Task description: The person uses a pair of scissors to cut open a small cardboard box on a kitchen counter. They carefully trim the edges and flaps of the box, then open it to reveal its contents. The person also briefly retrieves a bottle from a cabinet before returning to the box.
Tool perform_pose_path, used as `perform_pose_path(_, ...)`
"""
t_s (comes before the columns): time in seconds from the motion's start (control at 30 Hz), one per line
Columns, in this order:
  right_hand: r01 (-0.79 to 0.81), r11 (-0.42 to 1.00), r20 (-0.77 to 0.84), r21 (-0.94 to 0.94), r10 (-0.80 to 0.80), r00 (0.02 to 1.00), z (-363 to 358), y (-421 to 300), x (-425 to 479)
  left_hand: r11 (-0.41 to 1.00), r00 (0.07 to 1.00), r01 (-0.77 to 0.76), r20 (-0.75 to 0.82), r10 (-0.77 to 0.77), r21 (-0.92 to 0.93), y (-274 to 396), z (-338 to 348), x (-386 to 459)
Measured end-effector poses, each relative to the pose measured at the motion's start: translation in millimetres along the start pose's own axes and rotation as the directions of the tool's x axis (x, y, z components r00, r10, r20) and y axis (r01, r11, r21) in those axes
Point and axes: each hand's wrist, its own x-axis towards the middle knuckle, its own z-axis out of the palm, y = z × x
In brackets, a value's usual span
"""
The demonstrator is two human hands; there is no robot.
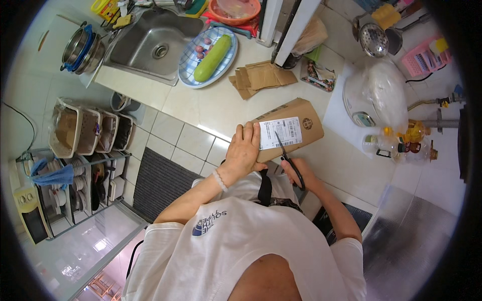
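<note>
A cardboard box (312,129) lies at the front edge of the counter, with a white printed label (268,137) on its top. My left hand (244,148) is spread flat over the box's left end, its fingers reaching the label's edge. In my right hand (301,171) is a pair of black-handled scissors (285,155), gripped by the handles. The blades look closed and point away from me, over the label; I cannot tell whether the tip touches it. Behind the box lies a torn, flattened piece of cardboard (262,77).
A blue-checked plate (183,69) holds a long green squash (213,58) and several small reddish bulbs, beside the steel sink (126,56). A white rice cooker (350,96) and oil bottles (413,131) stand to the right. A floral-patterned packet (318,76) lies behind the box.
</note>
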Motion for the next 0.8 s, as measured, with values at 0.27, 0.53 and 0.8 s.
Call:
perform_pose_path(0.27, 0.138, 0.967, -0.066, -0.214, -0.155, 0.986, -1, 9, 7, 0.998, 1.0, 0.026, -0.017, -0.027, -0.05, -3, 3, 1)
perform_pose_path(0.53, -0.11, 0.992, 0.103, 0.058, 0.104, 0.989, -18, -33, 8, 1.0, 1.0, 0.016, -0.021, -0.017, -0.009, -2, 2, 0)
perform_pose_path(0.8, 0.059, 0.994, 0.031, -0.09, -0.057, 0.998, -16, -36, 16, 0.999, 0.999, 0.036, -0.005, -0.036, -0.021, -3, 2, 2)
